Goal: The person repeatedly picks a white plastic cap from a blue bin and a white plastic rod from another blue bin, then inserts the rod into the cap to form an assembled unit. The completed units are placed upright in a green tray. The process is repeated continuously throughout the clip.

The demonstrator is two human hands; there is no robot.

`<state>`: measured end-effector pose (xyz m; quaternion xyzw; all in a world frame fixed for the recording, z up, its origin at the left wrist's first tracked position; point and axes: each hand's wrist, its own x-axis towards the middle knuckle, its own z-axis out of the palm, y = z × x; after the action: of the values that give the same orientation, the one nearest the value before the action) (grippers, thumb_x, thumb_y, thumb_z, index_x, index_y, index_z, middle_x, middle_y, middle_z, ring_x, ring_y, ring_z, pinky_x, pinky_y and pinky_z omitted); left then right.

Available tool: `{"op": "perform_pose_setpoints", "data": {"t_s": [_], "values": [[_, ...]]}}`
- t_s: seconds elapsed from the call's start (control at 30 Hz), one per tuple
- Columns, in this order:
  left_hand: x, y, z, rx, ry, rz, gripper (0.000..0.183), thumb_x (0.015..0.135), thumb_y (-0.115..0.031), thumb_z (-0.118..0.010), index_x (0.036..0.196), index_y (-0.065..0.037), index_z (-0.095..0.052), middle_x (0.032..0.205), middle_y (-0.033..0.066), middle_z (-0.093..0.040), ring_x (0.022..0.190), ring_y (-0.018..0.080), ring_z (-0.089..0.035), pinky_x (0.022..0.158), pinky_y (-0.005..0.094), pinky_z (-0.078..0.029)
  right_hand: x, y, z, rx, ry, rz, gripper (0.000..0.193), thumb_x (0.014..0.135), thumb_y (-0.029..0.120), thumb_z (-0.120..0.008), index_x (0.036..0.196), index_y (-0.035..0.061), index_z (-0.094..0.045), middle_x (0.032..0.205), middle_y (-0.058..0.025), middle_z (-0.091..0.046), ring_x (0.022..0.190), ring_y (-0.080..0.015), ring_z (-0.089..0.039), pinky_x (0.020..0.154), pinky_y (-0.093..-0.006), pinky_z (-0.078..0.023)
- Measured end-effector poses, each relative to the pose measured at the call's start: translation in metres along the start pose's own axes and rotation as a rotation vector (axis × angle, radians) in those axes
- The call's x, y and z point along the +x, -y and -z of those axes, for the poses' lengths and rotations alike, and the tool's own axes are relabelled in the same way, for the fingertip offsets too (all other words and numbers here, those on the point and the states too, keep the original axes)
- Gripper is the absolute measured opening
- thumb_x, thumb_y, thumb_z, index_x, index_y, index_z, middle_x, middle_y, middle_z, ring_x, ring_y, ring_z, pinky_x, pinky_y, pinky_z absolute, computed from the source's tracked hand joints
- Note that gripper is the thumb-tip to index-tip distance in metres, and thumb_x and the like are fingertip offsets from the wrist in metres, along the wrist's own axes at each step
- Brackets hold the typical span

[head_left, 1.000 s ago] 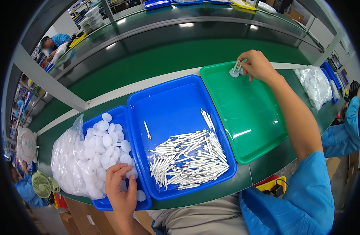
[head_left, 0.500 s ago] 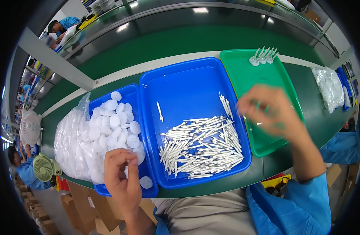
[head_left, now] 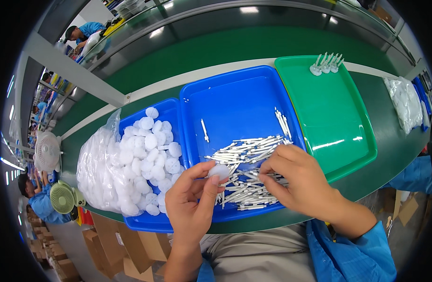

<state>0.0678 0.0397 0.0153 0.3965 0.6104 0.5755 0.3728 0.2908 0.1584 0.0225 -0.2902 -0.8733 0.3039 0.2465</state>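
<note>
My left hand pinches a round, translucent white plastic disc between thumb and fingertips, above the near left part of the middle blue tray. A pile of thin white sticks with dark bands lies in that tray. Over the pile's right side, my right hand has its thumb and fingers closed together; whatever is between them is too small to make out. Many similar white discs fill the smaller blue tray on the left.
A clear plastic bag of discs overlaps the left tray. At right, the green tray bears upright sticks on disc bases at its far end. Another bag lies farther right. Fans stand at left; people work beyond.
My left hand has moved right from the disc tray with a disc. My right hand has come from above the green tray down to the stick pile.
</note>
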Motion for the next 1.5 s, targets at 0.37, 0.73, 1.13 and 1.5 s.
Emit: {"op": "perform_pose_setpoints", "data": {"t_s": [0.37,0.73,1.13,1.5], "values": [[-0.006,-0.002,-0.012,-0.181,0.036,0.038,0.026,0.111,0.003,-0.07,0.134,0.014,-0.068,0.119,0.0215,-0.08,0.105,0.0249,-0.083,0.091,0.037,-0.073,-0.004,0.023,-0.021,0.294,-0.097,-0.078,0.014,0.099,0.006,-0.085,0.11,0.0039,-0.076,0.089,-0.0102,-0.073,0.065,-0.0229,-0.069,0.055,-0.0361,-0.052],[-0.008,0.007,-0.005,-0.17,0.077,-0.005,0.025,0.105,0.005,-0.081,0.129,0.008,-0.073,0.125,0.0182,-0.081,0.111,0.0201,-0.081,0.099,0.0321,-0.067,-0.007,0.028,-0.015,0.3,-0.056,-0.109,0.014,0.099,0.008,-0.085,0.11,0.0034,-0.079,0.083,-0.0081,-0.074,0.062,-0.0208,-0.069,0.053,-0.0358,-0.052],[-0.008,0.014,-0.003,-0.108,0.119,-0.083,0.025,0.099,0.009,-0.084,0.122,0.007,-0.074,0.12,0.012,-0.072,0.107,0.0177,-0.079,0.094,0.0305,-0.068,-0.01,0.028,-0.023,0.393,-0.068,-0.131,0.012,0.1,0.007,-0.085,0.11,0.0027,-0.079,0.081,-0.0077,-0.071,0.062,-0.0194,-0.066,0.054,-0.0353,-0.049],[-0.006,0.016,-0.004,0.172,0.159,-0.228,0.022,0.098,0.01,-0.082,0.119,0.007,-0.074,0.117,0.0136,-0.073,0.1,0.0172,-0.078,0.089,0.0301,-0.068,-0.009,0.026,-0.028,0.174,-0.121,0.004,0.011,0.099,0.002,-0.082,0.108,0.0019,-0.075,0.082,-0.0118,-0.066,0.063,-0.0301,-0.067,0.055,-0.0437,-0.051]]}}
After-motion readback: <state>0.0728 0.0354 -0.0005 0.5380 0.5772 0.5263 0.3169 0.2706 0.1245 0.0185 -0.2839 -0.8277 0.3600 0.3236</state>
